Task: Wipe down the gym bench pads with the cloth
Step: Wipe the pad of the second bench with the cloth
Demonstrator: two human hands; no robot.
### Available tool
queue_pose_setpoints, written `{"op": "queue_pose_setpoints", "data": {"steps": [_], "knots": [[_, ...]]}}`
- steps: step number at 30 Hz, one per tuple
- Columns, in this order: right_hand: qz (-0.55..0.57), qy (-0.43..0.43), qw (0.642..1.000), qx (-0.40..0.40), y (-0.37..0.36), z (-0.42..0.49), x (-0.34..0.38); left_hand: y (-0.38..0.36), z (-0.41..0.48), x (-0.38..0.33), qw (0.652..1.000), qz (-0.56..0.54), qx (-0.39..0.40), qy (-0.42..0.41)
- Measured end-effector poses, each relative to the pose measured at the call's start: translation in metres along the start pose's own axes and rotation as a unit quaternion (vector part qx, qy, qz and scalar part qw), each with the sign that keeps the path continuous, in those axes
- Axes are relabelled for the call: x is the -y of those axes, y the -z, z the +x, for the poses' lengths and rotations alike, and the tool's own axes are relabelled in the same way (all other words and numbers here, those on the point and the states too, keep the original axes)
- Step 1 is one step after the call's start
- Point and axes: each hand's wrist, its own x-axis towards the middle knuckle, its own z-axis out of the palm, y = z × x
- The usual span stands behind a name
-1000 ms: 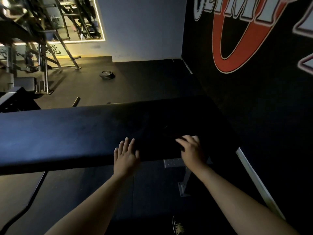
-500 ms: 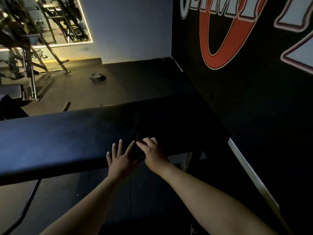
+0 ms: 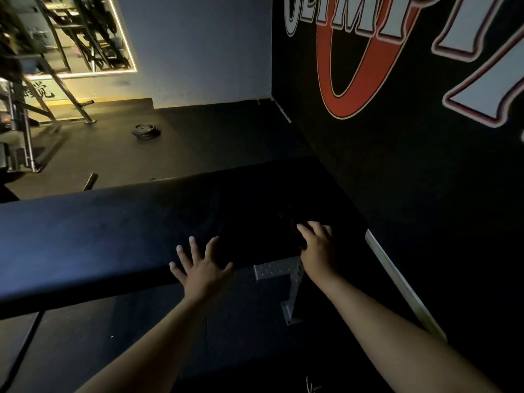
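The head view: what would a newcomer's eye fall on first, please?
The big red and white lettering on the black wall, upper right, stands out first. Below, on the long dark bench pad, the left hand lies spread at the near edge and the right hand holds a barely visible cloth.

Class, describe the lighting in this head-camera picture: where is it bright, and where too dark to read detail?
Head view: warm light rims the mirror far left; the bench pad shows a bluish sheen at left, fading to black by the right hand, where the dark cloth barely shows.
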Motion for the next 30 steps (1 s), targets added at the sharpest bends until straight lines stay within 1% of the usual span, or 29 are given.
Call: {"op": "queue_pose_setpoints", "data": {"steps": [2, 5, 7, 10, 13, 16, 19, 21, 23, 26, 28, 30], "knots": [[0.029, 0.012, 0.999, 0.007, -0.005, -0.002, 0.025, 0.001, 0.000, -0.004, 1.000, -0.007, 0.004, 0.006], [0.066, 0.118, 0.987, 0.089, -0.022, -0.011, 0.068, 0.002, 0.002, -0.012, 1.000, -0.004, 0.010, 0.022], [0.052, 0.173, 0.976, 0.124, -0.032, -0.015, 0.083, 0.003, 0.001, -0.024, 1.000, 0.014, 0.006, -0.001], [0.007, 0.185, 0.976, 0.113, -0.034, -0.014, 0.075, -0.004, -0.005, -0.050, 0.995, 0.036, 0.012, -0.087], [-0.010, 0.190, 0.978, 0.081, -0.024, -0.014, 0.049, -0.015, -0.011, -0.071, 0.994, 0.024, 0.013, -0.105], [-0.024, 0.157, 0.987, 0.022, -0.007, -0.009, 0.011, -0.025, -0.011, -0.083, 0.992, 0.038, 0.012, -0.119], [-0.027, 0.097, 0.995, 0.027, 0.015, 0.000, -0.033, -0.030, -0.009, -0.087, 0.991, 0.042, -0.003, -0.125], [-0.021, 0.039, 0.999, 0.025, 0.032, 0.007, -0.064, -0.031, -0.009, -0.088, 0.992, 0.038, -0.021, -0.122], [-0.013, -0.023, 1.000, 0.006, 0.046, 0.014, -0.088, -0.032, -0.007, -0.091, 0.992, 0.025, -0.036, -0.114], [0.015, -0.082, 0.996, -0.023, 0.047, 0.023, -0.094, -0.032, -0.003, -0.098, 0.994, -0.005, -0.037, -0.103], [0.053, -0.068, 0.996, -0.006, 0.037, 0.023, -0.074, -0.033, 0.000, -0.105, 0.993, -0.018, -0.034, -0.115], [0.073, -0.011, 0.997, 0.033, 0.020, 0.018, -0.045, -0.034, 0.002, -0.115, 0.992, -0.019, -0.027, -0.118]]}}
